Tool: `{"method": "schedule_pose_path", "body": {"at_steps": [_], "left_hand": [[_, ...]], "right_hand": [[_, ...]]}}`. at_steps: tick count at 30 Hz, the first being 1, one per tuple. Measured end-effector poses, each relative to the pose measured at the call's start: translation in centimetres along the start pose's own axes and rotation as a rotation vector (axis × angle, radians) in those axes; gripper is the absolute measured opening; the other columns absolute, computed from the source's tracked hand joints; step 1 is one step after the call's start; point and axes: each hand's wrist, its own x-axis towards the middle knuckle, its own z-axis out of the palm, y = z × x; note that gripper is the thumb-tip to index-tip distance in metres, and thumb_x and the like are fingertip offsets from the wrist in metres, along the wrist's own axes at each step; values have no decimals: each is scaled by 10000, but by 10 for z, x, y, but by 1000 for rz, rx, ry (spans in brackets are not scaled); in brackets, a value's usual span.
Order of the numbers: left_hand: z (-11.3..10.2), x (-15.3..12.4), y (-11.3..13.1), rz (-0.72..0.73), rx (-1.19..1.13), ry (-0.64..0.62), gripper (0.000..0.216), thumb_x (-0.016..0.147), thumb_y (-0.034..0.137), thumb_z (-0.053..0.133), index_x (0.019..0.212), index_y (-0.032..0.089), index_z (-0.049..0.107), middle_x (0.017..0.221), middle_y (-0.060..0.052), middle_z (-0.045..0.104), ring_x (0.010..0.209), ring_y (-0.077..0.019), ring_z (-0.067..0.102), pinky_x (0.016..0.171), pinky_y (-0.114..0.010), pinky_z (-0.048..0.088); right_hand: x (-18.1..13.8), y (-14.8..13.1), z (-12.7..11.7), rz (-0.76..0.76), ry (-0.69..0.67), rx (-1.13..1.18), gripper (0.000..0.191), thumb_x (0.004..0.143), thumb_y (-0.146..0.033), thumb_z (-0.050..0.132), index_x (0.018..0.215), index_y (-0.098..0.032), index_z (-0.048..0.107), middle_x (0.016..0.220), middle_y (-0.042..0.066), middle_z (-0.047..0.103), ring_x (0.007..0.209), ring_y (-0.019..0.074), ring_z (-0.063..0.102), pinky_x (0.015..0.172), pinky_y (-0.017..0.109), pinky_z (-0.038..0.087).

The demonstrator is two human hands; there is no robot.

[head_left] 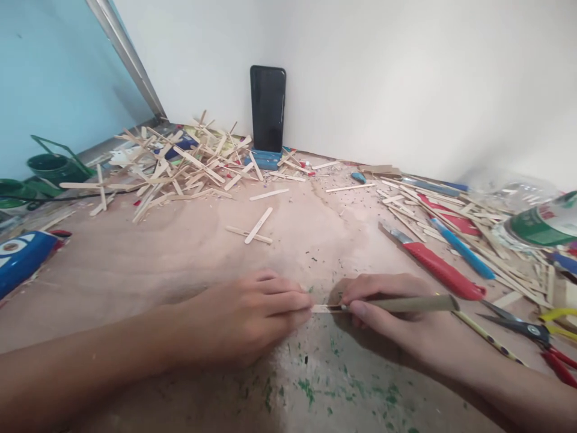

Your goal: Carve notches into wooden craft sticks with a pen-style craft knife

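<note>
My left hand is closed, its fingertips pinching one end of a craft stick held level just above the table. My right hand is closed around an olive-grey, pen-like rod. The rod's whitish tip meets the other end of the craft stick, where a dark patch shows. I cannot tell whether the right fingers also touch the stick. Beyond the hands, two craft sticks lie crossed on the table.
A pile of craft sticks lies at the back left by an upright phone. On the right are a red utility knife, a blue pen, scissors and a plastic bottle. Green scraps litter the near table.
</note>
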Motion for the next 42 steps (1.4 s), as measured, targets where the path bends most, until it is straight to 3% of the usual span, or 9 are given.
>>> {"method": "schedule_pose_path", "body": {"at_steps": [14,20,25,33,38,42], "left_hand": [[-3,-4,1,-75,-18,-21,343,1159,36,421,1168,162,740,1096,-34,814,1000,-191,745,988,-330,540],[-2,-4,-2,-27,43,5,315,1153,53,457,1137,172,748,1089,-41,830,986,-200,747,920,-346,531],[1,-5,-5,-21,100,-5,298,1099,18,519,1133,179,768,1100,-39,835,993,-210,738,915,-361,518],[0,-7,-9,6,140,-7,243,1136,87,577,1117,185,798,1110,-42,839,1015,-200,740,919,-356,498],[0,-7,-7,-1,124,-24,253,1138,93,580,1088,180,812,1085,-37,834,981,-198,721,907,-366,481],[-7,-5,-4,-50,115,-129,272,1130,103,576,1068,201,822,1073,-31,835,977,-208,706,913,-379,466]], "right_hand": [[1,-3,-1,-12,-42,5,297,1082,-400,695,936,-191,848,919,90,859,813,205,762,737,306,609],[-2,6,4,-7,49,14,325,1037,-505,790,958,-208,895,842,71,826,716,192,702,646,304,568],[-6,6,7,38,109,11,363,1011,-552,830,997,-201,920,705,36,750,598,153,612,516,284,434],[2,0,7,23,234,9,288,955,-472,873,891,-191,851,612,-8,671,529,128,544,490,287,400],[1,2,6,-1,232,37,271,945,-479,899,918,-210,873,683,17,740,559,147,600,502,295,444],[-3,2,-5,-26,213,58,252,1020,-478,856,1163,-285,929,916,47,857,718,192,719,665,339,579]]}}
